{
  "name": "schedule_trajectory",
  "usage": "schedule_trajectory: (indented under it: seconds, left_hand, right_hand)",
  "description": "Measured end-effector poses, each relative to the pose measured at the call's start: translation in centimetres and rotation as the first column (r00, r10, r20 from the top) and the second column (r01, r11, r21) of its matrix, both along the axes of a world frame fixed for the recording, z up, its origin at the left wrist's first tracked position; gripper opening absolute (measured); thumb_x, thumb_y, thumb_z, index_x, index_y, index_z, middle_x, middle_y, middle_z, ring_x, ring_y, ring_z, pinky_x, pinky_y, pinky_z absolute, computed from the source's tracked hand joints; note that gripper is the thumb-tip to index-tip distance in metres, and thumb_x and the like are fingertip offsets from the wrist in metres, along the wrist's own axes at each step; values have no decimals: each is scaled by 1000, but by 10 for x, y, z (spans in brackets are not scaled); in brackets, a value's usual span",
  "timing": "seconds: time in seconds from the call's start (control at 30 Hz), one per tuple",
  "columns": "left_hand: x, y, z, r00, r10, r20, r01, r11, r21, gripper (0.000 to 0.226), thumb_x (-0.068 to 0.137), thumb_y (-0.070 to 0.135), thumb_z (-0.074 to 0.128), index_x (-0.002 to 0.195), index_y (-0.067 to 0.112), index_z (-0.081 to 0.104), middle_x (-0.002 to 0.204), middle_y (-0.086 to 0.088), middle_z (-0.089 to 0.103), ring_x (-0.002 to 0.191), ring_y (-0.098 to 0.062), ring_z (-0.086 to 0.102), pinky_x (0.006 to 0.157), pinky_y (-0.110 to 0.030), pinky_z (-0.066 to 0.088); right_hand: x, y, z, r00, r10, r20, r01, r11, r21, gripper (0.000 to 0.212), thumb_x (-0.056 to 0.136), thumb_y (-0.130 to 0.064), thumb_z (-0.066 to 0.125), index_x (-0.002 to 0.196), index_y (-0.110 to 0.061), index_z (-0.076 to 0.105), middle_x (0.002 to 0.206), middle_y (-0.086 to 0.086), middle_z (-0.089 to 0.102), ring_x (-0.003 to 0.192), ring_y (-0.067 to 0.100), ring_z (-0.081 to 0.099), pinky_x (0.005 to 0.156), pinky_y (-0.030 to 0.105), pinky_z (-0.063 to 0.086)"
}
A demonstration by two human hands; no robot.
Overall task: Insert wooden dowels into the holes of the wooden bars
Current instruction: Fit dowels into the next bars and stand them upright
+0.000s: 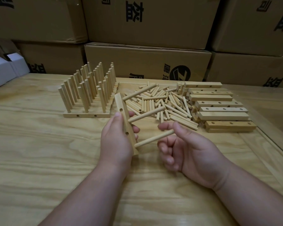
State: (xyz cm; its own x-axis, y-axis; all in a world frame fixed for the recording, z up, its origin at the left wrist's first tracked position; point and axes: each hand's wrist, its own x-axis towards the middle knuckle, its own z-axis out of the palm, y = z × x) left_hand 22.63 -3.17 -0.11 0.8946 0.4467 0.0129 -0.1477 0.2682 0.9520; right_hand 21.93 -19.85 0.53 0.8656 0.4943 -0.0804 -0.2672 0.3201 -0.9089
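Dowels are the thing to watch: small round sticks of pale wood, light and stiff, smooth enough to roll or slip. Three already stick out of the bar (124, 121), pointing toward 2 o'clock. The left hand (117, 142) grips this bar and holds it up on end above the surface (39, 144), thumb on the near face and fingers curled round the far side. The lowest dowel (153, 138) sits in the bottom hole. The right hand (186, 150) is at its free end, thumb and first finger on either side of the tip, the other fingers curled in; I cannot tell if it pinches the stick or has let go.

I think a dowel is best held near its free end and pushed straight along its length, so it does not jam. The bar looks hard and light, good to hold round the middle.

A loose dowel pile (162, 103) lies at 12 o'clock, the spare bars (219, 105) at 2 o'clock, and finished bars (88, 92) at 11 o'clock.
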Motion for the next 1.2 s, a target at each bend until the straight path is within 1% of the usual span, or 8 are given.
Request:
schedule_trajectory:
  seconds: [0.1, 0.27, 0.37, 0.5, 0.67, 0.9, 1.03, 1.2]
  left_hand:
    - [-1, 0, 0, 1000, 5, 21, -4, 999, -32, 45, 109, 36, 36, 89, 22, 74, 54, 2, 61, 48, -6, 54, 46, -18, 47]
    - [-1, 0, 0, 999, 34, 16, -33, 998, -49, 46, 109, 38, 36, 89, 23, 74, 53, 4, 60, 46, -8, 53, 46, -20, 47]
    - [-2, -1, 0, 999, 33, 17, -32, 999, -25, 47, 109, 38, 34, 88, 23, 73, 53, 5, 60, 47, -8, 54, 46, -22, 47]
    - [-5, -3, 2, 997, 47, 67, -44, 998, -43, 46, 110, 36, 32, 88, 23, 71, 52, 5, 58, 46, -9, 52, 45, -23, 46]
    - [-5, -5, 2, 994, 14, 110, -6, 998, -70, 46, 110, 35, 32, 89, 20, 70, 50, 4, 56, 43, -9, 49, 42, -20, 45]
    - [-3, -4, -2, 980, 136, 144, -127, 989, -72, 46, 110, 34, 30, 88, 22, 68, 49, 5, 56, 44, -10, 49, 44, -24, 44]
    - [-5, -6, -2, 981, 102, 162, -85, 990, -111, 46, 107, 37, 33, 81, 26, 69, 51, 3, 55, 44, -12, 48, 44, -26, 43]
    - [-4, -6, -2, 984, 103, 145, -90, 992, -93, 47, 111, 33, 30, 84, 22, 68, 49, 3, 55, 42, -10, 47, 42, -23, 42]
  right_hand:
    - [-3, 0, -1, 983, 174, -53, -166, 978, 124, 35, 89, -49, 56, 112, -23, 58, 73, 10, 52, 57, 18, 46, 51, 27, 32]
    - [-5, 1, -4, 975, 220, 39, -223, 964, 144, 44, 86, -50, 69, 114, -16, 69, 88, 11, 64, 70, 19, 54, 61, 32, 41]
    - [-5, 2, -4, 968, 249, 36, -251, 953, 171, 47, 86, -52, 66, 113, -14, 70, 93, 13, 66, 77, 21, 57, 66, 33, 43]
    - [-6, 2, -2, 965, 239, 103, -252, 959, 130, 43, 89, -52, 63, 110, -15, 68, 93, 14, 63, 80, 22, 55, 70, 35, 40]
    - [-9, 2, 3, 975, 168, 144, -181, 980, 82, 38, 93, -46, 45, 102, -16, 67, 88, 16, 61, 79, 23, 54, 70, 37, 39]
    - [-15, 12, 2, 961, 154, 230, -155, 988, -15, 37, 93, -46, 42, 100, -17, 64, 90, 16, 59, 81, 25, 56, 70, 37, 40]
    - [-13, 9, 1, 967, 115, 227, -120, 993, 9, 40, 93, -49, 40, 99, -16, 62, 88, 18, 59, 80, 26, 54, 71, 37, 39]
    - [-13, 11, -1, 962, 125, 243, -127, 992, -7, 41, 94, -50, 37, 100, -18, 63, 90, 18, 60, 83, 25, 55, 72, 37, 40]
